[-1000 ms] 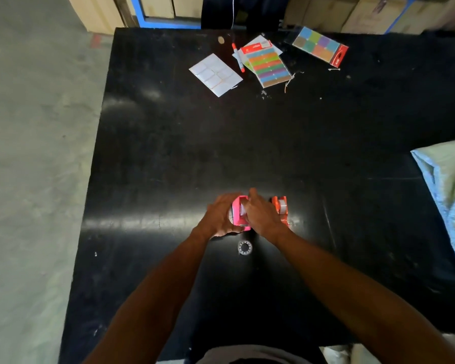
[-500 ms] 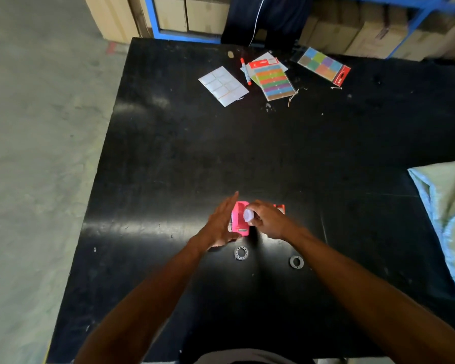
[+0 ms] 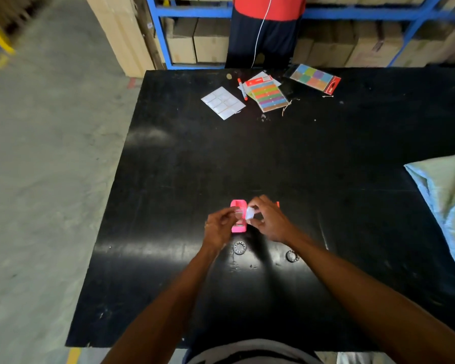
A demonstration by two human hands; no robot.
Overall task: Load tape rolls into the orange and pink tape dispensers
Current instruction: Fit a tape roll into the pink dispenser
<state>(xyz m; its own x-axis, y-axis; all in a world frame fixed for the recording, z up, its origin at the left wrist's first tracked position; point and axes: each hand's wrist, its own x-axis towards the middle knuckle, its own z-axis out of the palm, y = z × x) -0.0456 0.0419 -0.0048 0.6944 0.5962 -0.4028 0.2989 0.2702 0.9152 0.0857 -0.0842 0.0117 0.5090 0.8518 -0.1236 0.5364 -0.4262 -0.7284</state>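
The pink tape dispenser [image 3: 238,219] lies on the black table [image 3: 326,158] near the front middle. My left hand [image 3: 218,228] grips it from the left, fingertips pinched over its top. My right hand [image 3: 268,220] holds a small white tape roll [image 3: 250,213] just to the right of the pink dispenser, close to my left fingertips. The orange tape dispenser [image 3: 277,204] is almost wholly hidden behind my right hand; only a sliver shows. Two small dark rings lie on the table, one [image 3: 239,247] just below the pink dispenser, the other [image 3: 291,256] beside my right forearm.
At the far edge lie a white label sheet [image 3: 222,102], a red marker [image 3: 242,89] and two packs of coloured stickers [image 3: 268,97] [image 3: 316,78]. A pale green-blue cloth [image 3: 447,198] covers the right edge. A person in red stands behind the table [image 3: 268,27], before blue shelves.
My right hand has lifted the white roll away from the pink dispenser and a little to the right. My left fingers have curled onto the dispenser's top. The camera has tilted up.
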